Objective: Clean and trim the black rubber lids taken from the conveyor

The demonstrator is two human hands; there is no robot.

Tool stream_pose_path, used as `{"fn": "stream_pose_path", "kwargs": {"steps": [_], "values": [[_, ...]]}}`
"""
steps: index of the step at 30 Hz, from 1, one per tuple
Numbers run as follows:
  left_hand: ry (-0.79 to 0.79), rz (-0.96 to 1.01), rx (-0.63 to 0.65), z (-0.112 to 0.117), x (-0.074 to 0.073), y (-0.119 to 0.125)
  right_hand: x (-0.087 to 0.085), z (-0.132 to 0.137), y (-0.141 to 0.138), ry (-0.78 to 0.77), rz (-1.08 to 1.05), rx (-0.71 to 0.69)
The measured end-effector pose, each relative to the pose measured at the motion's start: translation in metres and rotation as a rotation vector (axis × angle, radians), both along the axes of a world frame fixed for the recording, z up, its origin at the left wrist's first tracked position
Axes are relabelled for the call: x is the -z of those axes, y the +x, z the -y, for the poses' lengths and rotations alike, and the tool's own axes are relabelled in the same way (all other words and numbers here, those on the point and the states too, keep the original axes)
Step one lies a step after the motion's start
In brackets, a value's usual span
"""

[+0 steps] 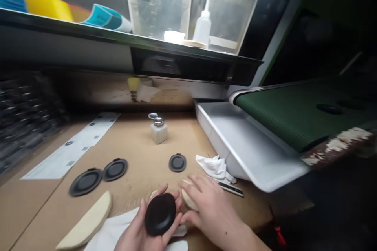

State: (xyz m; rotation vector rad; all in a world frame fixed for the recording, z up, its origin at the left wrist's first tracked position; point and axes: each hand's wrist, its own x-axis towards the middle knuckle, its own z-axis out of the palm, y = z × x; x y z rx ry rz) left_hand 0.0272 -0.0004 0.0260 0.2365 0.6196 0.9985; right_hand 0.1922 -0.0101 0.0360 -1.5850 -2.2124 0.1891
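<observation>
A glossy black round disc (160,214) lies in my left hand (137,231), whose fingers curl round its edge. Close beside it, my right hand (207,202) is closed on a cream foam pad (187,200), partly hidden by the fingers. Beneath my left hand a white cloth (113,229) is spread, with a cream half-moon foam piece (85,223) at its left. Three dark round tabbed lids lie on the table: one lid (177,162) ahead of my hands, a second lid (114,169) and a third lid (86,182) to the left.
A small pump-top bottle (159,133) stands mid-table. To the right are a crumpled white cloth (216,168), a cutter knife (231,189), a white tray (235,141) and a green conveyor belt (277,113). A printed sheet (73,147) lies left; a squeeze bottle (202,27) stands on the shelf.
</observation>
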Motion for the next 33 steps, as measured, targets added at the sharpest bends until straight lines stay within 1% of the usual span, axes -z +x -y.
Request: {"fn": "stream_pose_path", "kwargs": {"steps": [2, 4, 6, 8, 11, 13, 16, 18, 21, 24, 26, 28, 31, 32, 33], "values": [[0.042, -0.042, -0.077, 0.002, 0.003, -0.004, 0.016, -0.001, 0.003, -0.046, 0.03, 0.066], [0.053, -0.065, -0.108, 0.003, 0.005, -0.009, 0.023, -0.002, 0.007, -0.075, 0.043, 0.073], [0.011, -0.031, -0.093, 0.002, 0.006, -0.011, 0.023, -0.003, 0.012, -0.074, 0.016, 0.047], [-0.042, 0.045, -0.076, -0.001, 0.006, -0.011, 0.018, -0.003, 0.016, -0.034, -0.068, 0.021], [-0.05, 0.09, -0.088, -0.004, 0.009, -0.01, 0.011, 0.002, 0.01, 0.07, -0.227, 0.009], [-0.028, 0.069, -0.113, -0.004, 0.014, -0.009, 0.012, 0.007, -0.003, 0.179, -0.259, -0.037], [-0.036, 0.033, -0.146, -0.003, 0.021, -0.009, 0.022, 0.013, -0.024, 0.39, -0.15, -0.193], [-0.041, 0.018, -0.147, -0.003, 0.024, -0.009, 0.029, 0.009, -0.031, 0.457, -0.057, -0.254], [-0.022, 0.003, -0.121, -0.005, 0.026, -0.008, 0.028, -0.01, -0.032, 0.448, 0.028, -0.252], [-0.05, -0.042, -0.139, -0.006, 0.026, -0.008, 0.017, -0.031, -0.026, 0.42, 0.073, -0.245], [-0.074, -0.06, -0.159, -0.007, 0.024, -0.009, 0.012, -0.037, -0.02, 0.357, 0.039, -0.249], [-0.086, -0.054, -0.157, -0.006, 0.023, -0.009, 0.011, -0.035, -0.013, 0.294, -0.082, -0.181], [-0.102, -0.023, -0.138, -0.005, 0.023, -0.01, 0.017, -0.023, 0.001, 0.291, -0.254, 0.014], [-0.108, -0.008, -0.133, -0.005, 0.024, -0.01, 0.019, -0.018, 0.004, 0.295, -0.273, 0.02], [-0.11, 0.009, -0.127, -0.005, 0.024, -0.01, 0.022, -0.013, 0.006, 0.285, -0.276, -0.021]]}}
